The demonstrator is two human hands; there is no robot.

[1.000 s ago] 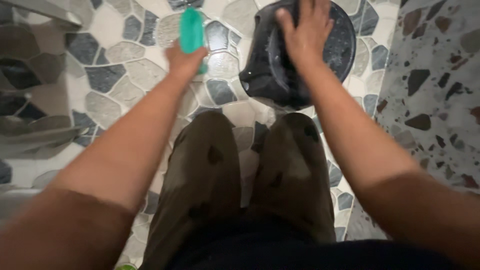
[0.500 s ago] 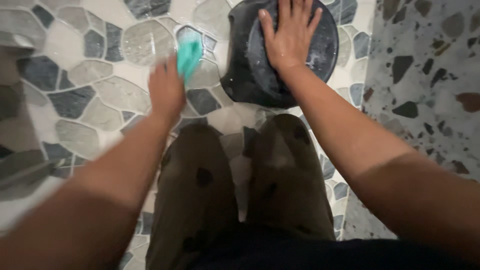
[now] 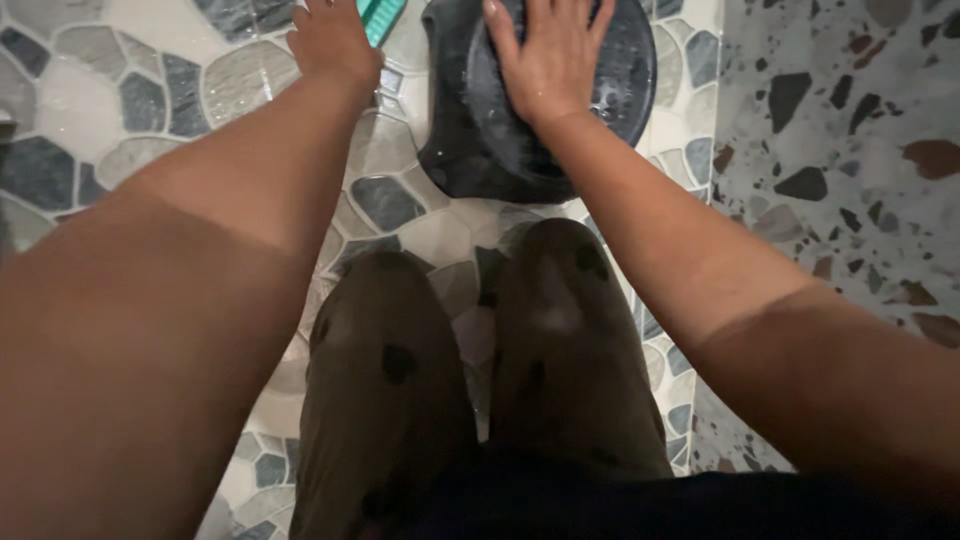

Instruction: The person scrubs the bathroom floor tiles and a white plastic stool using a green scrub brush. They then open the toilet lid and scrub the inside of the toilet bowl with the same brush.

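Right, from the head view I'm looking down past my own knees in wet olive trousers [image 3: 470, 380] onto the pebble-tiled floor [image 3: 130, 110], with a speckled terrazzo strip [image 3: 850, 150] off to the right

My right hand [image 3: 548, 55] is spread flat, fingers open, palm pressed down on the dark round basin [image 3: 600, 100], which seems to lie upside down on the floor just ahead of my knees; it's resting on it, not gripping. There's what looks like dark cloth [image 3: 450, 130] bunched under the basin's left side, touching it, though I can't make out exactly what it is. Drops and a wet sheen sit on the basin around my fingers, so I'd judge the washing is under way and not finished; nothing here looks rinsed off or set aside

My left hand [image 3: 330, 40] is stretched out to the top edge of the picture, left of the basin and apart from it. The green scrubbing brush [image 3: 383, 12] pokes out just beyond my knuckles, right at the frame edge, and the hand appears closed around its handle, though most of the brush is cut off. So the brush is off the basin now, over the tiles just beside the basin's left rim, between my two hands. By my reckoning the scrubbing itself is what's left
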